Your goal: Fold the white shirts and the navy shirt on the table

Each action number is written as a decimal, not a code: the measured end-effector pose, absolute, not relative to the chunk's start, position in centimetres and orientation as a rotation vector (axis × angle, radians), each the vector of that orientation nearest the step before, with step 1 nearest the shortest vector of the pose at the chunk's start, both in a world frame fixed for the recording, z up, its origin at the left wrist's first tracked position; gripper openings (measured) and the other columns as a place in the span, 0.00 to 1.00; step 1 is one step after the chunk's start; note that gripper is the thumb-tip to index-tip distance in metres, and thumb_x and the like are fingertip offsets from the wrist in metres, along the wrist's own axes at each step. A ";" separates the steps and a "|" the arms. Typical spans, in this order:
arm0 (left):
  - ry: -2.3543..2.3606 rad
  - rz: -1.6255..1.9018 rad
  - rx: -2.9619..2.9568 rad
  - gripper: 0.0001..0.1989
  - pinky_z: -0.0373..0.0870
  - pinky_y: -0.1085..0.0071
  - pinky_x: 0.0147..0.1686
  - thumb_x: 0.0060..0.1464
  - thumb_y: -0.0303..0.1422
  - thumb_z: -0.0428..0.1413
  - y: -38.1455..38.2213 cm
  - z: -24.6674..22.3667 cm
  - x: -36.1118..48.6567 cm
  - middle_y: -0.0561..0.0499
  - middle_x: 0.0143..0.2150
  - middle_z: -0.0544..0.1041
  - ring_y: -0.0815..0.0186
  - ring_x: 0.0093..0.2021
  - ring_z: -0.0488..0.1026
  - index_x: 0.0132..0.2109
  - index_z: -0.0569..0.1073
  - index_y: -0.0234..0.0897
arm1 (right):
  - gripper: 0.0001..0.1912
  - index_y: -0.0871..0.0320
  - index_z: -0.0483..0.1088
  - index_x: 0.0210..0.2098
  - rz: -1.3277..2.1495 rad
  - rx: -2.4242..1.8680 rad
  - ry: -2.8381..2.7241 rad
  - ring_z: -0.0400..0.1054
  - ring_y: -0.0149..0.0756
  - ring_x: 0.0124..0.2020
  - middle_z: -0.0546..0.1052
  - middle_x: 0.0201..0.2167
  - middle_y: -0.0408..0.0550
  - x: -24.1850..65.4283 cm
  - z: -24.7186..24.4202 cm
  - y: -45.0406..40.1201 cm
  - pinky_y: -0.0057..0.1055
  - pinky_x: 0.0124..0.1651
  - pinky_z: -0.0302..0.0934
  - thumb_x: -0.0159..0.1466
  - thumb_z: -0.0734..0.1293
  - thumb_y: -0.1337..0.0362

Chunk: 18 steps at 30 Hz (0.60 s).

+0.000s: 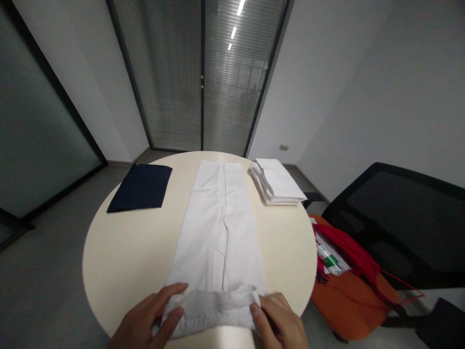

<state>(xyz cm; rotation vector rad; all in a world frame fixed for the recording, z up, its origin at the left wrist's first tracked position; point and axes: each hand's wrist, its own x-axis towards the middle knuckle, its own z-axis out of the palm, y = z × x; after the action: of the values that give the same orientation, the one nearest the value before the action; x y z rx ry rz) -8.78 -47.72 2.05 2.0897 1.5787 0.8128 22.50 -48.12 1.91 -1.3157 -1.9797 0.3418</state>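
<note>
A long white garment (207, 213), folded into a narrow strip with a seam or opening down its middle, runs from the far edge of the table towards me. Its near end (218, 310) is turned over into a short flap with a rumpled edge. At the flap's left end, my left hand (148, 315) grips the cloth, thumb and index finger a little apart over it. My right hand (278, 317) pinches the right corner between thumb and fingers. Cloth hides some of the fingertips.
On the round cream table (127, 257), a folded dark navy cloth (143, 189) lies at the back left. A stack of folded white cloth (279, 182) sits back right. Beside the table stands an orange-seated chair (352, 310) carrying a red bag (345, 247).
</note>
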 end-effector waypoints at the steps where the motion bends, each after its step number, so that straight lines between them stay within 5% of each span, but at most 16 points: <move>1: 1.677 0.740 1.994 0.17 0.74 0.78 0.31 0.70 0.46 0.49 -47.6 2.1 -8.4 0.58 0.29 0.81 0.67 0.26 0.79 0.57 0.75 0.49 | 0.14 0.53 0.74 0.35 0.359 -1.367 -1.935 0.70 0.35 0.28 0.76 0.25 0.43 22.1 2.1 -48.1 0.30 0.33 0.64 0.74 0.62 0.58; 8: 1.962 0.162 1.921 0.23 0.73 0.67 0.35 0.71 0.42 0.41 -45.3 4.3 -6.1 0.51 0.37 0.86 0.56 0.36 0.84 0.63 0.74 0.52 | 0.15 0.51 0.77 0.43 0.255 -1.692 -1.888 0.71 0.39 0.26 0.77 0.25 0.44 21.0 1.5 -47.2 0.31 0.29 0.62 0.74 0.60 0.54; 12: 2.005 -0.046 1.947 0.22 0.74 0.64 0.35 0.71 0.42 0.42 -44.9 4.4 -5.8 0.49 0.38 0.85 0.53 0.37 0.84 0.64 0.73 0.54 | 0.16 0.53 0.73 0.54 0.009 -1.625 -1.957 0.76 0.42 0.33 0.80 0.35 0.49 21.6 1.2 -46.6 0.35 0.35 0.70 0.72 0.61 0.57; 15: 2.050 0.150 2.104 0.19 0.74 0.64 0.38 0.70 0.41 0.47 -44.8 3.3 -6.1 0.48 0.42 0.84 0.56 0.40 0.82 0.62 0.74 0.51 | 0.19 0.53 0.71 0.60 -0.273 -1.434 -2.059 0.78 0.47 0.44 0.80 0.48 0.56 22.2 1.7 -46.6 0.42 0.44 0.74 0.70 0.62 0.62; 18: 1.932 0.614 2.434 0.16 0.74 0.64 0.44 0.68 0.40 0.53 -44.5 2.1 -6.7 0.47 0.46 0.82 0.58 0.44 0.79 0.59 0.76 0.45 | 0.22 0.45 0.70 0.63 -0.395 -1.232 -2.207 0.78 0.49 0.52 0.80 0.55 0.52 22.3 2.5 -47.2 0.48 0.54 0.73 0.71 0.63 0.66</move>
<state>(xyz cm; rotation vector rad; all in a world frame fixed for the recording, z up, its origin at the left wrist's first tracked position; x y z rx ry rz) -6.65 -44.47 2.12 2.4344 1.9318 0.6144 22.26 -47.20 2.47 -1.2317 -2.2071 -0.3951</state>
